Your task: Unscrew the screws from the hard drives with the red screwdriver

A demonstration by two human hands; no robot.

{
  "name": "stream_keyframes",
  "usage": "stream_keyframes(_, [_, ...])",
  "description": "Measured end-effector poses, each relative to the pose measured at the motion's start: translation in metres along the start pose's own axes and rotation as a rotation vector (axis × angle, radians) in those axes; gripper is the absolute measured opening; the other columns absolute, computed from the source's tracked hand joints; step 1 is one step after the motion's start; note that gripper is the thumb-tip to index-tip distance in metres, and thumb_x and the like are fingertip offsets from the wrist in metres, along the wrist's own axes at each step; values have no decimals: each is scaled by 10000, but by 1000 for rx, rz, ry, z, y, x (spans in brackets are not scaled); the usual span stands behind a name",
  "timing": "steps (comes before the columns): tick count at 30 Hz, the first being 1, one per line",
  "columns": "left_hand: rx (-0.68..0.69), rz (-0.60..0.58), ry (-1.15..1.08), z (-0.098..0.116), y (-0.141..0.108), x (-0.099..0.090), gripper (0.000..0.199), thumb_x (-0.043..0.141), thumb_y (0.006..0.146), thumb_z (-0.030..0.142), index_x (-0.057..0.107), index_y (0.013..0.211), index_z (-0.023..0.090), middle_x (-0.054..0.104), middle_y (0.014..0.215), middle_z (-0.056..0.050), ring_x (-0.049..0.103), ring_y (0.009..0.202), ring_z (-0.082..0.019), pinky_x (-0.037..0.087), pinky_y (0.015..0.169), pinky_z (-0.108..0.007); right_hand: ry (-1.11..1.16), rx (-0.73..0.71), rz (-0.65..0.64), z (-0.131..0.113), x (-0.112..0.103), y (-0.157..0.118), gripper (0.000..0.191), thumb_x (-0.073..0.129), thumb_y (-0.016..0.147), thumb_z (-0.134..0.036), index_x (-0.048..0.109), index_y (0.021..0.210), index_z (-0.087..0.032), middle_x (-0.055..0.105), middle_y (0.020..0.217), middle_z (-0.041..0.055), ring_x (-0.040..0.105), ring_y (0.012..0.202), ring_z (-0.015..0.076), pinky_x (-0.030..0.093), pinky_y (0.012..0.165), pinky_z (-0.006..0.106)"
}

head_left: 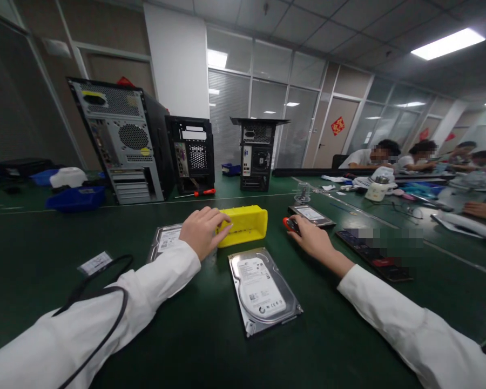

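My left hand (204, 231) has its fingers curled at the left end of a yellow bin (247, 226) that lies open toward me with small screws inside. Closed around a red and black handle (292, 225) is my right hand (311, 237); the rest of that tool is hidden. A silver hard drive (261, 289) lies label up between my forearms. Another drive (164, 241) is partly behind my left wrist, and a third (311, 215) lies just beyond my right hand.
Computer cases (132, 140) stand at the back of the green table (198, 346). A red screwdriver (204, 192) lies before them. Blue bins (76, 199) are at left, a phone-like dark panel (372, 254) at right. A black cable crosses my left sleeve. People sit at far right.
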State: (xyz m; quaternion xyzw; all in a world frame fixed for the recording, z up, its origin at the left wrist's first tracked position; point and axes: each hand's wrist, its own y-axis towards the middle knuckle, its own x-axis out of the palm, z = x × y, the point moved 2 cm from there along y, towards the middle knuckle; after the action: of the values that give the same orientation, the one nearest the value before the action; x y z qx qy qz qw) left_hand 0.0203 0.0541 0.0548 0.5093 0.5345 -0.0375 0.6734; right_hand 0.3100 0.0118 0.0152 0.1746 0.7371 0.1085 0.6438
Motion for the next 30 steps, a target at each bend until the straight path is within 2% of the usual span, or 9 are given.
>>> stream_keyframes(4, [-169, 189, 10, -3, 0, 1, 326, 576, 821, 372, 463, 997, 121, 489, 975, -108, 464, 914, -258, 405, 800, -361, -175, -27, 11, -11, 5, -2, 351, 476, 889, -346, 491, 1169, -134, 566, 1064, 97, 581, 891, 183, 491, 729, 346])
stream_keyframes(6, [-231, 204, 7, -7, 0, 6, 411, 604, 799, 383, 436, 1065, 118, 457, 1067, -129, 440, 996, -280, 390, 835, -375, -223, -40, 19, -15, 7, 0, 319, 469, 896, -356, 526, 1108, -124, 573, 1027, 81, 579, 880, 164, 499, 743, 343])
stream_keyframes(9, [-282, 137, 31, -14, -2, 14, 499, 613, 797, 382, 398, 1189, 160, 432, 1163, -133, 431, 1053, -303, 351, 848, -408, -263, -59, 25, -16, 10, 4, 290, 476, 896, -338, 543, 1074, -118, 581, 1004, 73, 585, 864, 154, 508, 738, 336])
stream_keyframes(13, [-303, 64, 22, -21, -4, 20, 472, 598, 811, 364, 401, 1203, 192, 467, 1154, -120, 471, 1033, -294, 286, 842, -418, -284, -84, 32, -15, 12, 7, 283, 482, 894, -329, 544, 1072, -119, 582, 1004, 71, 587, 850, 148, 511, 729, 327])
stream_keyframes(17, [-299, -1, -48, -24, -5, 23, 406, 565, 835, 348, 378, 1164, 202, 569, 919, -26, 564, 873, -219, 276, 798, -376, -277, -115, 64, -14, 13, 5, 284, 453, 905, -341, 543, 1054, -117, 573, 993, 73, 573, 855, 154, 496, 720, 325])
stream_keyframes(21, [-274, -80, -111, -26, -7, 27, 349, 503, 870, 309, 340, 1161, 206, 579, 756, 56, 597, 712, -159, 273, 792, -361, -243, -177, 101, -18, 7, -1, 322, 351, 929, -344, 565, 1004, -115, 560, 990, 128, 529, 928, 226, 447, 733, 335])
stream_keyframes(24, [-247, -116, -130, -25, -7, 29, 319, 461, 879, 268, 340, 1168, 208, 583, 768, 47, 601, 715, -160, 294, 783, -349, -198, -236, 107, -25, 2, -8, 322, 337, 926, -326, 578, 976, -118, 558, 971, 143, 510, 925, 244, 420, 765, 347])
stream_keyframes(30, [-206, -156, -131, -24, -6, 25, 293, 456, 832, 223, 390, 1117, 197, 576, 783, 6, 594, 730, -201, 363, 775, -349, -56, -420, 16, -47, 3, -20, 209, 431, 896, -286, 591, 984, -184, 585, 979, 78, 540, 932, 182, 434, 817, 300])
